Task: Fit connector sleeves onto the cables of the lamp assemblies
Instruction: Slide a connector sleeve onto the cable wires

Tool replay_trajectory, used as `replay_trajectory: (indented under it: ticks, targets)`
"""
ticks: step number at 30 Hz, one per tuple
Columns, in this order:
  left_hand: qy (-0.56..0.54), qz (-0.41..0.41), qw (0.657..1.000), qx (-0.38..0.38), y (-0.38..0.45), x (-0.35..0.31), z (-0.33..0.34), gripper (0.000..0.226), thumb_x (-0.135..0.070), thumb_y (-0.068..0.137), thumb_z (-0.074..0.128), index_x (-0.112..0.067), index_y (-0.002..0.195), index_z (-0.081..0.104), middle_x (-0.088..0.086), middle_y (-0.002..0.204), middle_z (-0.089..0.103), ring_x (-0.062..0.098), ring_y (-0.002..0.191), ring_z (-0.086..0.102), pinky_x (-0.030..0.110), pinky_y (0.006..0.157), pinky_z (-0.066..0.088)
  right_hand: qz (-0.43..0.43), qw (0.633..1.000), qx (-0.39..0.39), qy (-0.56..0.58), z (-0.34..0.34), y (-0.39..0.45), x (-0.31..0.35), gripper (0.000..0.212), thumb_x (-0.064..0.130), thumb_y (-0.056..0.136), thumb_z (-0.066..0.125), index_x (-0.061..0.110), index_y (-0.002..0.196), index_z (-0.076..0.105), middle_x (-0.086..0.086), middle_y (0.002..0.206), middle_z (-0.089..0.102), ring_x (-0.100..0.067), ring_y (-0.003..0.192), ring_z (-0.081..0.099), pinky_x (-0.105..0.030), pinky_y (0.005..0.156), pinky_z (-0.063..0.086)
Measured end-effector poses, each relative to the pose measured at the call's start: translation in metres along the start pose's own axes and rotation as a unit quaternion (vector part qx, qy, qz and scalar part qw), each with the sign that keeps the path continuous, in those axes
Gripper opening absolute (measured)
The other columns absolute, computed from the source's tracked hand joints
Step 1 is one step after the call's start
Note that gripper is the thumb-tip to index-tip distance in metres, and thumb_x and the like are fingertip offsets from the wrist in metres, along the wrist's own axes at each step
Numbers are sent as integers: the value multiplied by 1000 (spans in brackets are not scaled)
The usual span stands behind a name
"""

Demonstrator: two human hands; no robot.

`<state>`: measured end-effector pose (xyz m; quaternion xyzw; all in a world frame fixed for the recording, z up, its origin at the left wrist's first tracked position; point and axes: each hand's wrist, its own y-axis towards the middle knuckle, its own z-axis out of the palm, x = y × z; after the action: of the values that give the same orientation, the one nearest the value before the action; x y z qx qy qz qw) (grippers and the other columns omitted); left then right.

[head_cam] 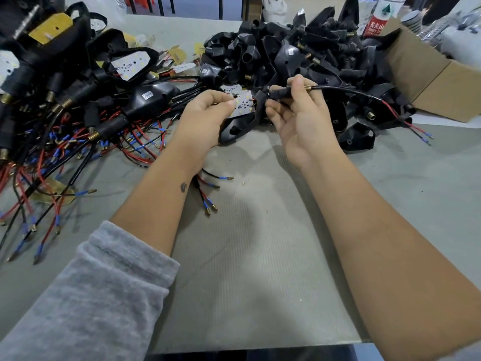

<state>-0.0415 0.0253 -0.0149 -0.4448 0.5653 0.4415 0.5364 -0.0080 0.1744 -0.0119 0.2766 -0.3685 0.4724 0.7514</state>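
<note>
My left hand [205, 113] pinches a small white LED board [243, 105] over a black lamp housing [235, 128] that lies under it. My right hand [299, 113] grips a black connector sleeve [279, 93] between thumb and fingers, just right of the board. A brass threaded end [307, 87] sticks out past my fingers. From it a black cable [351, 91] arcs to the right and splits into red and black wires with blue-tipped ends [426, 138] on the table.
A heap of empty black housings [299, 50] fills the back centre. Finished assemblies with red and black wires [65, 121] pile up on the left. An open cardboard box [442, 82] stands at the right, a bottle [377, 19] behind it. Grey table [260, 243] lies below my forearms.
</note>
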Motion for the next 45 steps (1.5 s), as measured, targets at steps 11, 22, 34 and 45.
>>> replay_trajectory:
  ticks: [11,22,34,45]
  targets:
    - [-39,16,996,-79,1,1,2,17,-24,98,58,-19,81,57,-2,85,50,13,83,57,34,63,61,-21,999,44,-7,5,-6,-2,9,18,104,44,15,103,52,-8,97,64,-19,73,64,-28,74,56]
    - [-77,-9,987,-139,8,4,-5,17,-20,76,73,-9,66,64,8,78,71,24,83,73,43,88,58,17,999,24,-34,6,-7,0,6,12,101,51,11,96,55,-8,91,67,-17,67,60,-26,69,56]
    - [-201,33,961,-186,3,0,-7,10,-3,90,66,-10,84,61,7,83,66,13,74,70,24,64,57,77,992,25,-92,7,-6,-1,49,40,105,33,4,109,66,-3,83,66,-14,67,56,-25,65,54]
    - [-109,136,950,-261,4,4,-16,22,-3,86,66,-18,96,52,8,76,57,23,72,55,51,78,57,23,998,-39,-32,0,-5,3,16,13,103,45,6,95,58,-7,71,62,-14,59,57,-26,62,55]
